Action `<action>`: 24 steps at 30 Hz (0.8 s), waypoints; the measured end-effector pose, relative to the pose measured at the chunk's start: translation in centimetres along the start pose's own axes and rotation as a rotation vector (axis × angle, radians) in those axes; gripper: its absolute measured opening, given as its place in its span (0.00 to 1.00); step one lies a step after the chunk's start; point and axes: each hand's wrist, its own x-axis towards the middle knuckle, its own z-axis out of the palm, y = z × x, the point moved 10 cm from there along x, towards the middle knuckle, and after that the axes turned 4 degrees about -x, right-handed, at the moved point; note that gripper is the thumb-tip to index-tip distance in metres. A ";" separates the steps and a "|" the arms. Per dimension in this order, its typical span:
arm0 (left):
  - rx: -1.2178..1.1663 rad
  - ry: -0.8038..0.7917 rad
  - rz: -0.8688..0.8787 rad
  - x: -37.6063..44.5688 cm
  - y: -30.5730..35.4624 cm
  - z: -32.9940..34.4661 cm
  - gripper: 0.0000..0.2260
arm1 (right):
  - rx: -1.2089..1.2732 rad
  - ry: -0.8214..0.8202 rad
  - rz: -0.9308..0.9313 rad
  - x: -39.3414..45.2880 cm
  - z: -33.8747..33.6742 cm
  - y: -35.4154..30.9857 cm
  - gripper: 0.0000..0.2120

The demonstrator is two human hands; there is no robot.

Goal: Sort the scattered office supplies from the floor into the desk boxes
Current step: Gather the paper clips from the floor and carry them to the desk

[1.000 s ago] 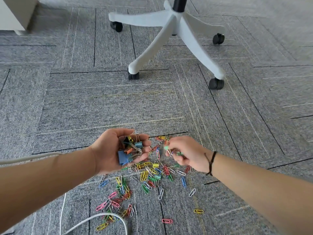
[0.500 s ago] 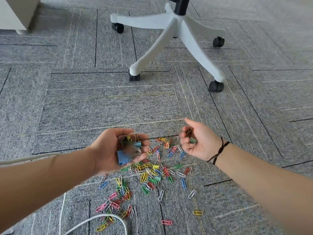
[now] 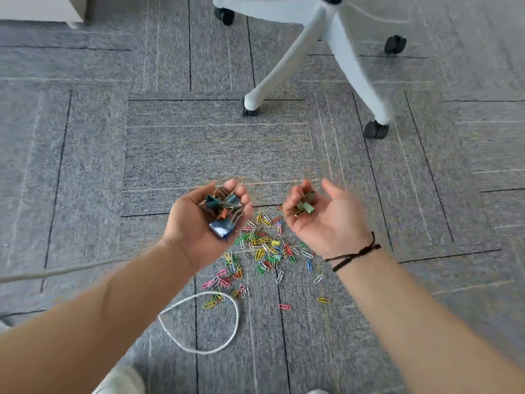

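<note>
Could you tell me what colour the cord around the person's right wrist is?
The wrist cord is black or very dark brown, seen in the head view.

Blurred clips (image 3: 305, 206) in right palm (image 3: 326, 223)

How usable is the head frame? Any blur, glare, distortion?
Head view: motion blur smears both hands, left hand with binder clips and right hand; paper clips on the carpet stay legible; wide-angle bending at the edges; soft even light, no glare.
</note>
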 end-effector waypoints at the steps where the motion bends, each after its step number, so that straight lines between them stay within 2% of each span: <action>1: -0.017 0.004 0.004 -1.7 0.0 0.8 0.14 | -0.008 0.039 0.022 -1.7 -0.2 0.6 0.17; 5: -0.030 0.043 0.001 -8.7 -0.2 4.6 0.14 | -0.060 0.162 0.132 -8.9 -0.7 2.9 0.11; 9: -0.035 0.060 -0.027 -14.2 -1.2 8.2 0.14 | -0.074 0.246 0.151 -14.3 0.0 2.6 0.15; 12: -0.076 0.086 -0.013 -18.0 -1.4 10.6 0.13 | -0.070 0.221 0.104 -18.4 3.1 1.3 0.17; 17: -0.188 0.110 0.058 -25.4 -0.2 18.0 0.16 | -0.082 0.076 -0.046 -29.1 14.3 -1.7 0.14; 24: -0.429 0.112 0.262 -38.0 6.1 32.6 0.15 | -0.043 -0.053 -0.223 -45.4 32.4 -3.9 0.12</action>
